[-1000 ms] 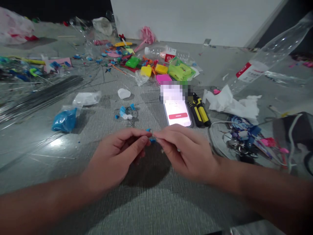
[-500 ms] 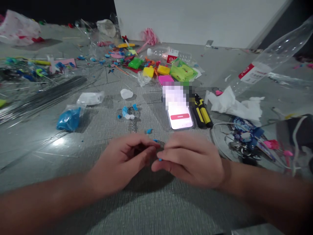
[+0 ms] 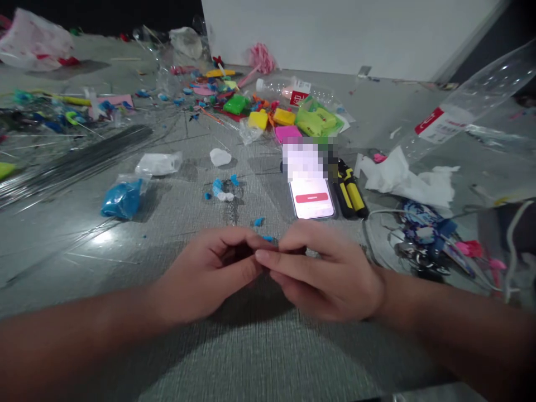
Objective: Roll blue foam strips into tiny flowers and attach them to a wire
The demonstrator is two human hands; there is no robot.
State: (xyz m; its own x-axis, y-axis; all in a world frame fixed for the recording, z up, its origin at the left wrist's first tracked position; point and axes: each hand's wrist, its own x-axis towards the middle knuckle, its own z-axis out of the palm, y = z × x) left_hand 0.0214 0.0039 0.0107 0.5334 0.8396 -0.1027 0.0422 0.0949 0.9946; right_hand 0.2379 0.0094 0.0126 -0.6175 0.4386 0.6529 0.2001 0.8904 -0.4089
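While both forearms (image 3: 84, 329) slant inward from either side, the left hand (image 3: 209, 273) and right hand (image 3: 329, 273) meet at the fingertips, fingers curled; whether they pinch anything between them, I cannot tell. Just beyond lie two blue bits (image 3: 259, 221) on the table (image 3: 234, 363); farther off, a blue-and-white curl (image 3: 218, 188) sits left of the phone (image 3: 315, 209).
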